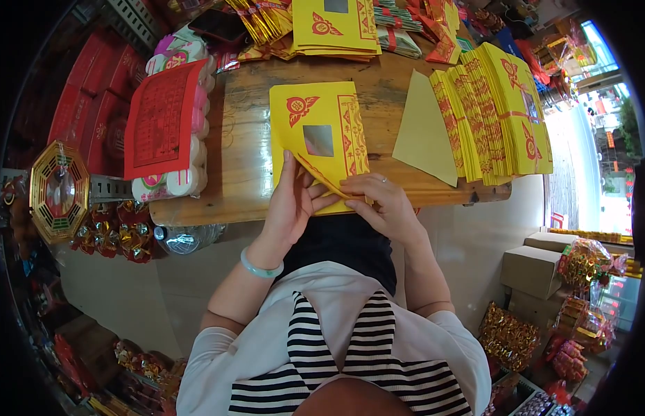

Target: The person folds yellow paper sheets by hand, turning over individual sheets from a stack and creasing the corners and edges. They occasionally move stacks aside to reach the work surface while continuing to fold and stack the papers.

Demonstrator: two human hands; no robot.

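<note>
A yellow envelope (pixel 319 125) with red print and a grey window lies at the table's front edge, its lower part lifted and folded over. My left hand (pixel 295 194) is at the envelope's lower left, fingers apart, with the thumb against the raised yellow paper. On the right side of that fold, my right hand (pixel 381 201) pinches the paper between thumb and fingers. Whether more sheets lie beneath the envelope is hard to tell.
Bundled yellow envelopes (pixel 503 118) and a plain tan sheet (pixel 425 132) lie on the wooden table (pixel 246 125) at right. Red paper (pixel 163 121) covers wrapped rolls at left. More yellow envelopes (pixel 333 28) lie at the back. Cardboard boxes (pixel 532 270) stand on the floor.
</note>
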